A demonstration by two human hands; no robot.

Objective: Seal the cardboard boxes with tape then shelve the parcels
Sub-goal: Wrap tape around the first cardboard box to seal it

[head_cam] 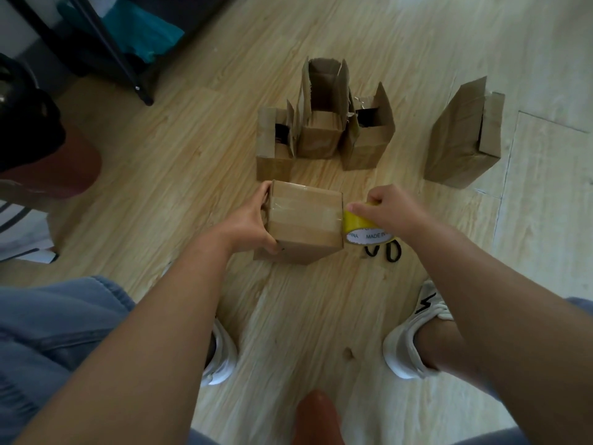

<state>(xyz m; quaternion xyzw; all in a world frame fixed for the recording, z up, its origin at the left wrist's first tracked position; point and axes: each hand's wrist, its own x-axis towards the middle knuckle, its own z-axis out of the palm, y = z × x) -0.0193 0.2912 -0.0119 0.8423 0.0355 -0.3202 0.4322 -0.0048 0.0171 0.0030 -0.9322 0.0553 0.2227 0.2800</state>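
Wood floor (154, 162): four open boxes (321, 136) stand mid-floor, flaps up | taped box (305, 220) just nearer, left hand (253, 220) gripping its left side | right hand (388, 207) holds yellow tape roll (357, 224) against box's right edge | scissors (386, 252) under roll.

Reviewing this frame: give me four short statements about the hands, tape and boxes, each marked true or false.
1. The left hand grips the closed box. True.
2. The right hand holds scissors. False: it holds the yellow tape roll; the scissors lie on the floor.
3. The yellow tape roll sits at the closed box's right edge. True.
4. Every box farther back is sealed. False: the three clustered boxes and the box standing apart have flaps up.
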